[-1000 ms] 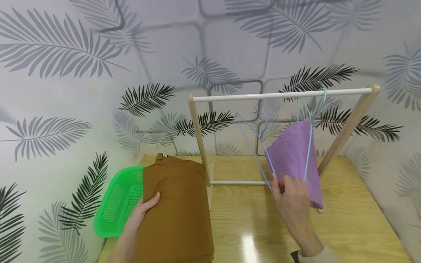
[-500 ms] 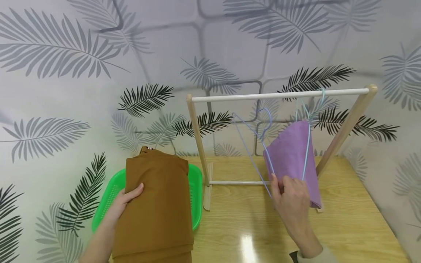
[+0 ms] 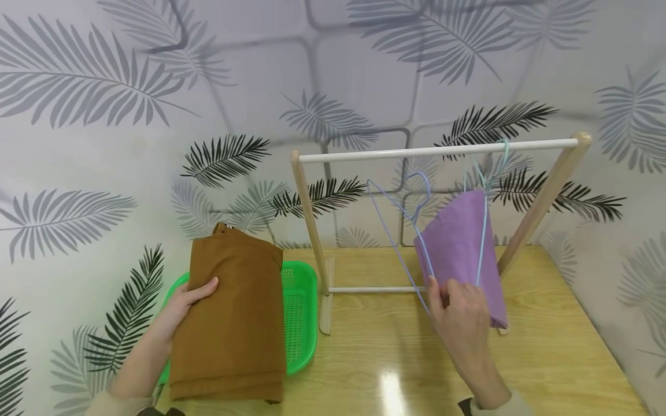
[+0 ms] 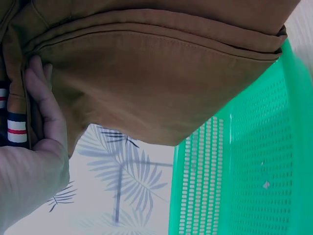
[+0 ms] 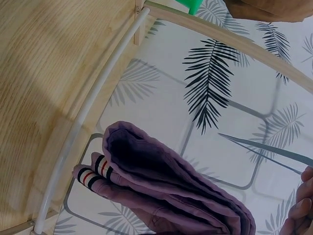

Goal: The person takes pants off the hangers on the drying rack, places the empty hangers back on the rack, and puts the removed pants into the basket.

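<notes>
A folded brown garment (image 3: 234,318) hangs from my left hand (image 3: 179,306), the thumb across its front and the other fingers behind it. Striped tabs (image 4: 17,128) show beside that hand in the left wrist view. The garment overlaps the green basket (image 3: 314,315) in the head view. My right hand (image 3: 463,315) pinches a lavender wire hanger (image 3: 415,217) by its lower part, hook upward and below the rack's top bar. Just behind that hand, a folded purple garment (image 3: 458,240) drapes over a light blue hanger (image 3: 506,153) hooked on the bar.
The rack has a white top bar (image 3: 374,154), wooden side posts (image 3: 308,211) and a thin white lower bar (image 3: 372,289). It stands on a wood-grain table (image 3: 364,358) close to the leaf-patterned wall (image 3: 270,69).
My left hand has carried the brown garment leftward, away from the rack's left post, and its lower edge has come up into view. The right hand and lavender hanger have hardly moved.
</notes>
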Motion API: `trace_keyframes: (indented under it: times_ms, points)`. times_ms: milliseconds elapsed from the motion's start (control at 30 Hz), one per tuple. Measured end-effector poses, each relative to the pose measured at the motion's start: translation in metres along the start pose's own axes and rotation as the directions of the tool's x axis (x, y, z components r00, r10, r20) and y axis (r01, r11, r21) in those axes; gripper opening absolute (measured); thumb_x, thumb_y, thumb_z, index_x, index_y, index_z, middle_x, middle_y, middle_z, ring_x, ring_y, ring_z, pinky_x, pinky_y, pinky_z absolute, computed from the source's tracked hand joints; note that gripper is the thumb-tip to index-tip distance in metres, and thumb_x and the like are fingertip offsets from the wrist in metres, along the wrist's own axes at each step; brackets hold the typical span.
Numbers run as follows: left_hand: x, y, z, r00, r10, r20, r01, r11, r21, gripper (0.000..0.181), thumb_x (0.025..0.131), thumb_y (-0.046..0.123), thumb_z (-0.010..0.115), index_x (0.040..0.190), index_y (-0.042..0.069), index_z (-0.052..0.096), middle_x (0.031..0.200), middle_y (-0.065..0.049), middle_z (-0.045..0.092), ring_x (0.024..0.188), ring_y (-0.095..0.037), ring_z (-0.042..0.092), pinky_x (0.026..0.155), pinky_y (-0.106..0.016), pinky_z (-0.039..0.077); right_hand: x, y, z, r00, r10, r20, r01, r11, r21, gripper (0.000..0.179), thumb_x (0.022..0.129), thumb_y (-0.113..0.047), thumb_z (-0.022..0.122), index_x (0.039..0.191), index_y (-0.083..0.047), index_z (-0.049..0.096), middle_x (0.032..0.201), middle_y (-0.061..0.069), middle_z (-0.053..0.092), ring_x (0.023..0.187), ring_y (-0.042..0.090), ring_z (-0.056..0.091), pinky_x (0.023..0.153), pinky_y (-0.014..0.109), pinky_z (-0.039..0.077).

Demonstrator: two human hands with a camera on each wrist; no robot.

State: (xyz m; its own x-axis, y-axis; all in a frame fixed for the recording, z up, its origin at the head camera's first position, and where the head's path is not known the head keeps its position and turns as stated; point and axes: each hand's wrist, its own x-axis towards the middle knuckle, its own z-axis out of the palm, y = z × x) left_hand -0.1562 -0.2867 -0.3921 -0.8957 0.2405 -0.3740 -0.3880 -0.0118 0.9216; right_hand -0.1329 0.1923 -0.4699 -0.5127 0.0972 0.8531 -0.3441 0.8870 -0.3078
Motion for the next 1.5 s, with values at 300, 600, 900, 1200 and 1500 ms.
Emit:
trace_keyframes:
  times_ms: [300,600,900,1200,1500]
  points:
    - [0.014,0.008,-0.014,1.000,0.019,0.021,-0.020,0.998,0.053,0.028,0.111,0.035,0.052,0.133,0.019,0.045,0.106,0.007,0.073,0.093,-0.012,0.076,0.084,-0.035,0.065,-0.003,0.003,0.003,0.999,0.023,-0.026,-0.023,1.000,0.003,0.039,0.084,-0.009,0.076,0.056,-0.008,0.049,0.046,0.003,0.046,0.049,0.009,0.030,0.052,0.028,0.026]
    - [0.032,0.010,-0.018,0.998,0.035,0.054,-0.039,0.996,0.076,0.032,0.112,0.035,0.052,0.136,0.017,0.042,0.104,0.006,0.073,0.090,-0.013,0.076,0.081,-0.035,0.065,-0.003,0.003,0.002,1.000,0.019,-0.021,-0.019,1.000,0.013,0.038,0.084,-0.007,0.076,0.057,-0.007,0.050,0.047,0.004,0.047,0.048,0.010,0.032,0.052,0.028,0.026]
    - [0.049,0.009,-0.023,0.998,0.016,0.060,-0.021,0.996,0.081,0.037,0.111,0.039,0.052,0.137,0.016,0.041,0.105,0.006,0.072,0.091,-0.012,0.076,0.083,-0.035,0.065,-0.005,0.003,0.002,1.000,0.015,-0.004,-0.015,1.000,0.014,0.037,0.084,-0.008,0.076,0.057,-0.008,0.051,0.048,0.004,0.048,0.050,0.010,0.033,0.054,0.028,0.028]
    - [0.062,0.004,-0.035,0.994,-0.008,0.111,0.001,0.998,0.058,0.036,0.113,0.037,0.048,0.139,0.015,0.037,0.107,0.004,0.070,0.092,-0.013,0.075,0.083,-0.035,0.065,-0.005,0.001,0.000,1.000,0.013,0.021,-0.013,1.000,0.020,0.038,0.089,-0.010,0.073,0.059,-0.007,0.051,0.049,0.005,0.049,0.048,0.014,0.037,0.054,0.030,0.031]
    - [0.066,-0.003,-0.047,0.996,-0.042,0.080,0.033,0.994,0.107,0.040,0.112,0.040,0.050,0.139,0.014,0.038,0.105,0.005,0.072,0.092,-0.013,0.076,0.084,-0.036,0.065,-0.008,0.003,0.004,1.000,0.025,-0.019,-0.024,0.999,0.036,0.036,0.084,-0.009,0.076,0.058,-0.008,0.052,0.047,0.005,0.051,0.047,0.012,0.036,0.052,0.028,0.028]
